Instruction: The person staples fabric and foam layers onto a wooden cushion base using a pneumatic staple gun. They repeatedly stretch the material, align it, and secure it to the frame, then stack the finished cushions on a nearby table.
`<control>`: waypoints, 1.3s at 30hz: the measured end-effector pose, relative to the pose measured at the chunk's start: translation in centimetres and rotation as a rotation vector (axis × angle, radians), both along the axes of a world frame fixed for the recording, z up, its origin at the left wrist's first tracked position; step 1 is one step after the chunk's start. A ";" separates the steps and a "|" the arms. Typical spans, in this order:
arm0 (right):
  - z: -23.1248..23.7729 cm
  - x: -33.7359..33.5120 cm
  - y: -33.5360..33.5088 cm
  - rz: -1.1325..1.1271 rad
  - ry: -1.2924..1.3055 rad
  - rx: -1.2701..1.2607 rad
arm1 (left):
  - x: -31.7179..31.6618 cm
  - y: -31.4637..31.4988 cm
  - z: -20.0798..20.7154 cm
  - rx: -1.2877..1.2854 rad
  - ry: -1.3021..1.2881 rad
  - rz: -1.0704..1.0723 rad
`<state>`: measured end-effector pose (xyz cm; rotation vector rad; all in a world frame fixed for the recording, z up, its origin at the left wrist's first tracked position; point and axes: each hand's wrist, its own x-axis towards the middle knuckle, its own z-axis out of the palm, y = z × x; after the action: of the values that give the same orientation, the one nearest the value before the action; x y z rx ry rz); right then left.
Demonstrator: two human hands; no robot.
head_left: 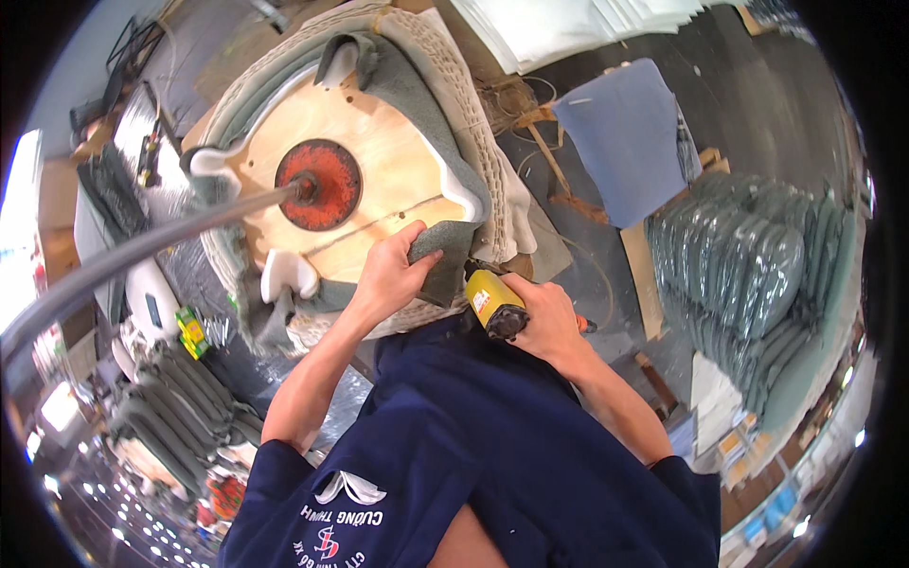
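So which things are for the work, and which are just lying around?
Seem part of the work:
- grey-green fabric, held by the left hand
- yellow tool, in the right hand
- wooden board, with a red disc on it

Seem just lying around:
- plastic-wrapped stack
- blue panel
- white sheets

A counter (504, 213), seemingly padded with cream cloth (472, 106), carries a wooden board (402, 123) edged in white foam (462, 197) and grey fabric (443, 279).

The yellow power tool (492, 303), cloth-edged wooden board (402, 156) and piled plastic-wrapped pads (743, 248) marked an upholstery workshop.
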<state>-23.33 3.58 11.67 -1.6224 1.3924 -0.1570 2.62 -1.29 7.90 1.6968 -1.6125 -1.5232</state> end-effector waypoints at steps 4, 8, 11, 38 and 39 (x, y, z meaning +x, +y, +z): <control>1.6 2.2 0.0 -0.001 0.116 0.037 | 1.7 -0.5 -0.7 0.064 0.008 -0.049; -1.4 4.6 -0.6 0.044 0.231 0.052 | 2.2 0.5 -1.8 0.053 0.026 0.003; -1.3 3.0 0.8 0.012 0.234 0.020 | 3.3 2.0 -3.0 0.003 -0.141 -0.063; -0.3 7.1 1.0 0.164 0.312 -0.134 | 10.0 3.9 -4.7 -0.585 -0.196 -0.448; -0.1 6.8 0.5 0.198 0.292 -0.127 | 9.9 4.3 -4.7 -0.587 -0.213 -0.415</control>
<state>-16.54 4.10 11.61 -1.9373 1.4503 0.1148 12.51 2.99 3.23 1.2758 -2.3434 -0.8829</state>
